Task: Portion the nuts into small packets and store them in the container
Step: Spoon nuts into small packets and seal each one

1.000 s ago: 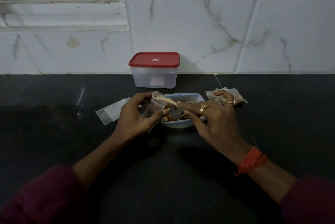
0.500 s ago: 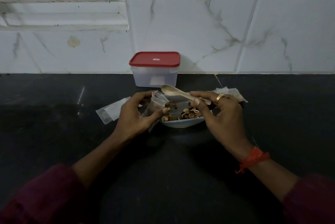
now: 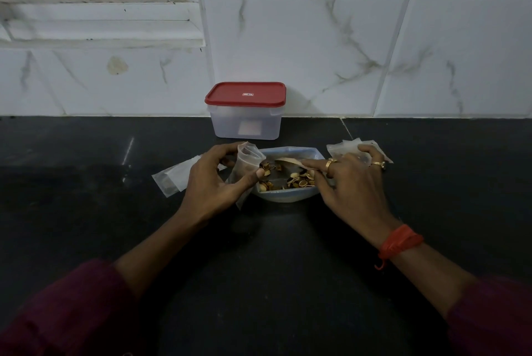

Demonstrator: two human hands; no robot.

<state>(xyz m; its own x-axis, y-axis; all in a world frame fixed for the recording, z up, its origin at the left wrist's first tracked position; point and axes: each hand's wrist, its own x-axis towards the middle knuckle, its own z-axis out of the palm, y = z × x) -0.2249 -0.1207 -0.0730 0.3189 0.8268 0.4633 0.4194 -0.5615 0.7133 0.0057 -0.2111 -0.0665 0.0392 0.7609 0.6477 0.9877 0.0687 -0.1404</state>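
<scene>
Clear plastic packet (image 3: 247,164), gripped in the left hand (image 3: 213,183), touches the pale-blue bowl (image 3: 288,198) of nuts (image 3: 298,181); the right hand (image 3: 349,187) holds a pale wooden spoon (image 3: 289,161) over them. The red-lidded translucent container (image 3: 245,121) stands behind, at the wall.

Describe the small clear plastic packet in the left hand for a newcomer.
Find the red-lidded clear plastic container by the white tiled wall; nuts lie in front. At their left edge the left hand pinches the small clear packet, open-mouthed and upright, unlike the flat packets lying on the black counter.
</scene>
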